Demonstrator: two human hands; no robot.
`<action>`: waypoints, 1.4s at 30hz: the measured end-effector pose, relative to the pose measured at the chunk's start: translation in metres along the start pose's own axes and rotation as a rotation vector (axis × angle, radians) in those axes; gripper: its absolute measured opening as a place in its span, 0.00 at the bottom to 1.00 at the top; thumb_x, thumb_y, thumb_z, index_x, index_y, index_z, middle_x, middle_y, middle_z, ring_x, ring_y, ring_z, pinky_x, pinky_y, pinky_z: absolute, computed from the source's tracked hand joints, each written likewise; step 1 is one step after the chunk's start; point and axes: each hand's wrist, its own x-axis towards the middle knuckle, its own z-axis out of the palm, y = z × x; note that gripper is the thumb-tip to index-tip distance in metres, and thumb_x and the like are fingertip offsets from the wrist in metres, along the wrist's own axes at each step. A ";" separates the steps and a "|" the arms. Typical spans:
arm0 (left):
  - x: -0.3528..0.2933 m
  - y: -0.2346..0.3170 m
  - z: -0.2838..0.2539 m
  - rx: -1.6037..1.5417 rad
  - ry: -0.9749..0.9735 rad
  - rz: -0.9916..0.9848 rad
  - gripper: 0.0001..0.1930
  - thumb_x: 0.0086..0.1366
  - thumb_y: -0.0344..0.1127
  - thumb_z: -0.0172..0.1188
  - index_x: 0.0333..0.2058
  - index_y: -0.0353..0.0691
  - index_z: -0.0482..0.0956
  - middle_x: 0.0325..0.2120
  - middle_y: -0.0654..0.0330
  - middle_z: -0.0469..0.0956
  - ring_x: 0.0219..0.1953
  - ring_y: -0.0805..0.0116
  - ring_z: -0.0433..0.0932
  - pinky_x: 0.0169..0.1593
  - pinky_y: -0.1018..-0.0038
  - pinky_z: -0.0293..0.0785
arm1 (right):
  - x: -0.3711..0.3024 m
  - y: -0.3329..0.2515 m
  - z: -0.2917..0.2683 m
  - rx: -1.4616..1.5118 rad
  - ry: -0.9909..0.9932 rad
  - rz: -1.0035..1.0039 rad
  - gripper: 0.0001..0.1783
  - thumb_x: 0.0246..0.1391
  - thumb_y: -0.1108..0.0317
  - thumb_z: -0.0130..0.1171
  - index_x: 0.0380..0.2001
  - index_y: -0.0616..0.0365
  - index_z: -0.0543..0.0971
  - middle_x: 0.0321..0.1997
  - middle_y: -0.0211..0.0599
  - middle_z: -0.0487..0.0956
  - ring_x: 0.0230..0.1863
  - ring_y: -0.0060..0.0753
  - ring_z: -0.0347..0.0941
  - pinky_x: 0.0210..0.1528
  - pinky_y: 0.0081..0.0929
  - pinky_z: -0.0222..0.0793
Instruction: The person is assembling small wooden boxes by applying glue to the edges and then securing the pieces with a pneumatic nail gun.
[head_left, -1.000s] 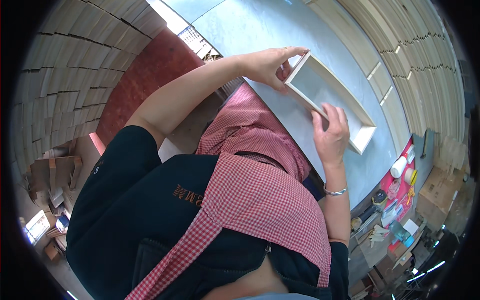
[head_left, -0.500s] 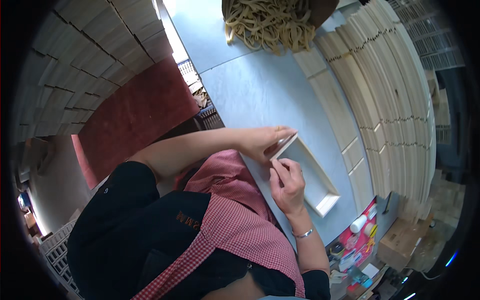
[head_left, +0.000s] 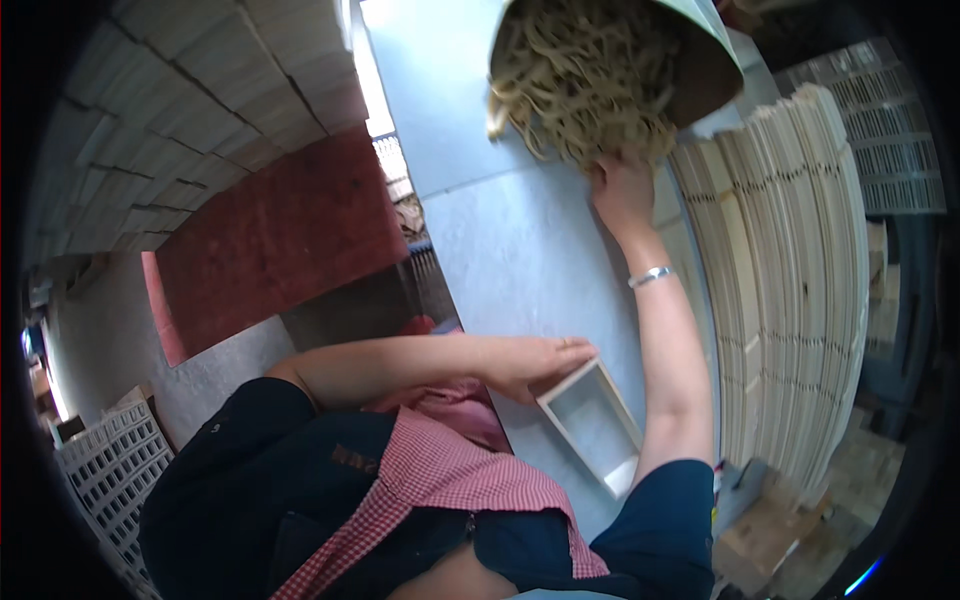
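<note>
My left hand [head_left: 530, 366] is closed around the upper left corner of a shallow rectangular frame of pale wood [head_left: 615, 395], which lies tilted across the pale blue tabletop. At the far end, a heap of tan rubber bands [head_left: 585, 75] spills from the mouth of a tipped container [head_left: 715, 85]. My right hand [head_left: 627, 195], with a silver bracelet on the wrist, reaches to the near edge of that heap. Its fingers are bent in among the bands; their tips are partly hidden and slightly blurred, and they seem to pinch some bands.
Long rows of stacked thin wooden pieces [head_left: 790, 290] stand along the table's right side. To the left are tall wooden stacks [head_left: 200, 110] and a red sheet [head_left: 270, 240]. A white plastic crate [head_left: 120, 460] sits at lower left, and cardboard boxes [head_left: 770, 530] at lower right.
My right hand has left the frame and stretched far forward to the rubber bands. My left hand stays on the frame. The whole view has shifted, bringing more of the container into sight.
</note>
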 end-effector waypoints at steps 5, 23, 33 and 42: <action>0.001 -0.028 0.016 0.008 0.058 0.097 0.57 0.42 0.26 0.74 0.70 0.31 0.50 0.65 0.36 0.59 0.59 0.37 0.67 0.63 0.59 0.67 | 0.022 -0.014 -0.051 0.300 0.079 0.120 0.06 0.50 0.73 0.59 0.32 0.60 0.82 0.35 0.41 0.80 0.35 0.42 0.74 0.40 0.35 0.72; 0.017 -0.065 0.018 0.152 0.021 0.070 0.66 0.41 0.33 0.78 0.74 0.37 0.40 0.60 0.43 0.66 0.32 0.54 0.78 0.39 0.69 0.77 | -0.248 0.047 -0.035 0.016 -0.116 0.698 0.15 0.58 0.57 0.64 0.34 0.59 0.85 0.30 0.46 0.85 0.33 0.50 0.79 0.41 0.39 0.75; -0.010 -0.006 0.001 0.059 0.153 -0.108 0.48 0.47 0.31 0.77 0.67 0.36 0.62 0.32 0.53 0.83 0.32 0.62 0.84 0.36 0.73 0.82 | -0.220 -0.097 -0.134 0.590 -0.099 0.308 0.09 0.57 0.70 0.61 0.39 0.59 0.87 0.27 0.38 0.84 0.22 0.35 0.72 0.30 0.32 0.68; 0.003 -0.003 -0.002 0.475 0.059 -0.039 0.55 0.39 0.42 0.82 0.66 0.38 0.61 0.47 0.49 0.78 0.45 0.56 0.78 0.51 0.63 0.77 | -0.276 -0.167 -0.169 0.228 -0.209 0.503 0.06 0.58 0.67 0.60 0.32 0.59 0.81 0.25 0.38 0.82 0.23 0.43 0.75 0.30 0.36 0.71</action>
